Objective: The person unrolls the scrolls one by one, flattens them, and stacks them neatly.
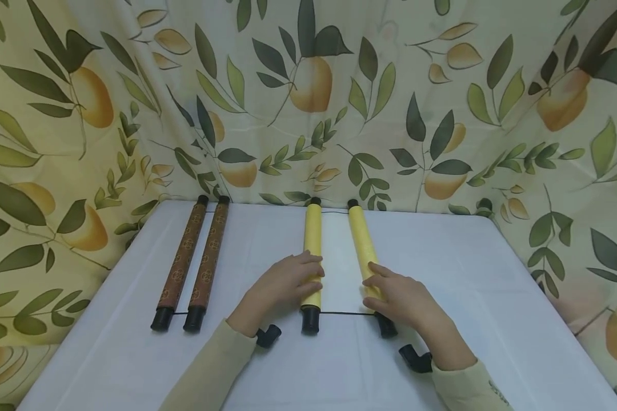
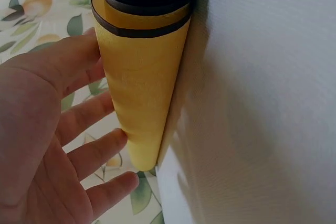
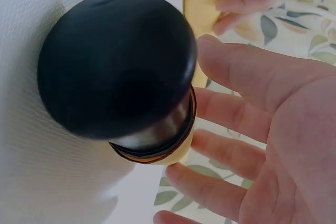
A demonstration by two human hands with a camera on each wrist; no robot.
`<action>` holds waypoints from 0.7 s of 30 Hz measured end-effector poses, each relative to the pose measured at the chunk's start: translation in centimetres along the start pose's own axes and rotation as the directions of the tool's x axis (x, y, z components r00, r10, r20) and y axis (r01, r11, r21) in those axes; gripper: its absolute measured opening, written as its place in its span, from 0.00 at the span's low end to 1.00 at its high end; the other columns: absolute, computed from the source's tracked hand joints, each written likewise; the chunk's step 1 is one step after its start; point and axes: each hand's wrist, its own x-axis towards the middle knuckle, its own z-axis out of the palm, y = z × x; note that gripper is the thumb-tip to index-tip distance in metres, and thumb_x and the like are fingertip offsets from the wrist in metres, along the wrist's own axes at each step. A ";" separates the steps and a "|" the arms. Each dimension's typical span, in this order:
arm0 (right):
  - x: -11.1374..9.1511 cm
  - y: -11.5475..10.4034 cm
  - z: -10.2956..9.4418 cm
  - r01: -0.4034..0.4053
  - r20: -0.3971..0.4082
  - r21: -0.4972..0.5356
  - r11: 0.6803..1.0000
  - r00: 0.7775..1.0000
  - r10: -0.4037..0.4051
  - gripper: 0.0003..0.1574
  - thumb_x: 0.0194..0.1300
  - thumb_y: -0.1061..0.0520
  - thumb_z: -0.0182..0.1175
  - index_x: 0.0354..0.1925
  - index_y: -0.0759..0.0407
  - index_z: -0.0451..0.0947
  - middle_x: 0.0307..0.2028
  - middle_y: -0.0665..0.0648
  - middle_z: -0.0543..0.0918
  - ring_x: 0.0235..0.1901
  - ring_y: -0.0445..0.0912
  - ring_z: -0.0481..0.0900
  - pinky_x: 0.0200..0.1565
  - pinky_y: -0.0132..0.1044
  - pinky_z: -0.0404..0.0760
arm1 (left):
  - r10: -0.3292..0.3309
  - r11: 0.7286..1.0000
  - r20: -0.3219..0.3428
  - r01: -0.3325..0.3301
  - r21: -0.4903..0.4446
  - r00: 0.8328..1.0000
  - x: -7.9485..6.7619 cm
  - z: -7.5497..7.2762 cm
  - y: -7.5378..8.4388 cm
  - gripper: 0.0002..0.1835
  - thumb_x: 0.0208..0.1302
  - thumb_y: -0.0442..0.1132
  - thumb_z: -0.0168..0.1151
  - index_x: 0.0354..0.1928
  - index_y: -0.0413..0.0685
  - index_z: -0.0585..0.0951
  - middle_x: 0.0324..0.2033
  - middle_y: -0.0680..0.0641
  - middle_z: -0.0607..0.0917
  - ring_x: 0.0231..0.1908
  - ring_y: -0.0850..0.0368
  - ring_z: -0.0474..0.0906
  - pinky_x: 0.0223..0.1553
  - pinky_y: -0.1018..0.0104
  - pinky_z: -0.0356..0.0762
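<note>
A yellow scroll lies partly unrolled, with a left roll (image 1: 313, 228), a right roll (image 1: 360, 231) and a pale sheet (image 1: 337, 251) between them. Black knobs cap the roll ends. My left hand (image 1: 287, 279) rests its extended fingers on the left roll; in the left wrist view the fingertips meet the side of the yellow roll (image 2: 142, 77). On the other side, my right hand (image 1: 403, 297) touches the right roll with spread, relaxed fingers. A black end knob (image 3: 118, 64) fills much of the right wrist view and hides part of that roll.
To the left lies a brown patterned scroll, its two rolls (image 1: 182, 262) side by side with a narrow gap. A white cloth (image 1: 442, 251) covers the table. Behind it hangs a fruit-and-leaf printed curtain (image 1: 308, 125), right at the table's back edge.
</note>
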 end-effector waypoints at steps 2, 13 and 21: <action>0.0 0.0 0.0 -0.002 0.001 -0.002 1.000 1.000 0.002 0.27 0.62 0.42 0.68 0.56 0.50 0.82 0.72 0.61 0.66 0.59 0.62 0.77 0.44 0.60 0.81 | 0.008 1.000 -0.004 -0.008 0.009 1.000 0.1 0.0 -0.1 0.17 0.73 0.52 0.58 0.58 0.57 0.82 0.69 0.51 0.72 0.73 0.49 0.61 0.69 0.54 0.64; 0.3 0.1 0.3 0.006 -0.025 0.006 1.000 1.000 -0.006 0.26 0.61 0.42 0.68 0.55 0.50 0.83 0.71 0.61 0.67 0.56 0.60 0.81 0.40 0.56 0.82 | -0.022 0.999 0.028 0.021 0.030 0.999 0.3 -0.1 -0.4 0.15 0.74 0.51 0.56 0.55 0.61 0.85 0.71 0.53 0.69 0.74 0.49 0.59 0.71 0.47 0.59; 0.0 0.0 0.3 -0.020 -0.016 -0.001 1.000 1.000 0.020 0.25 0.61 0.42 0.69 0.54 0.49 0.83 0.70 0.60 0.69 0.55 0.58 0.81 0.41 0.55 0.82 | 0.004 1.000 0.005 -0.004 -0.006 1.000 -0.1 0.6 -0.8 0.13 0.72 0.54 0.56 0.50 0.62 0.84 0.71 0.54 0.70 0.75 0.43 0.56 0.69 0.41 0.60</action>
